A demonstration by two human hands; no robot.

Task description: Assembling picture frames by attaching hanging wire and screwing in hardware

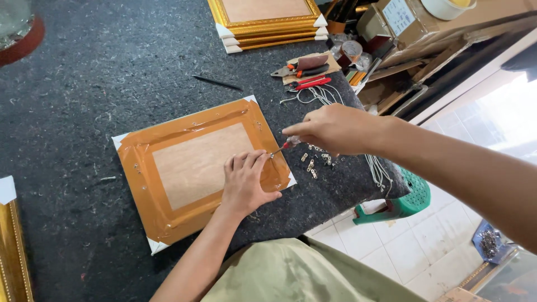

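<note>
A picture frame (193, 168) lies face down on the dark felt worktable (84, 84), its back sealed with brown tape around a bare board panel, white protectors on its corners. The left hand (244, 182) rests flat on the frame's right side, fingers held close together and pointing up toward the taped edge, thumb out to the side. The right hand (333, 128) comes in from the right and pinches a small screwdriver (282, 146) with a red-and-clear handle; its fingers are curled around the handle, and the tip meets the tape just above the left fingertips.

Just right of the frame, under the right hand, small metal hanger tabs and screws (316, 159) lie scattered on the felt. Behind them run loops of pale cord (319, 95), then red-handled pliers (305, 70) and a tape roll (351, 50). A stack of gold frames (268, 25) sits at the far edge, and a green plastic stool (403, 204) stands on the tiled floor.
</note>
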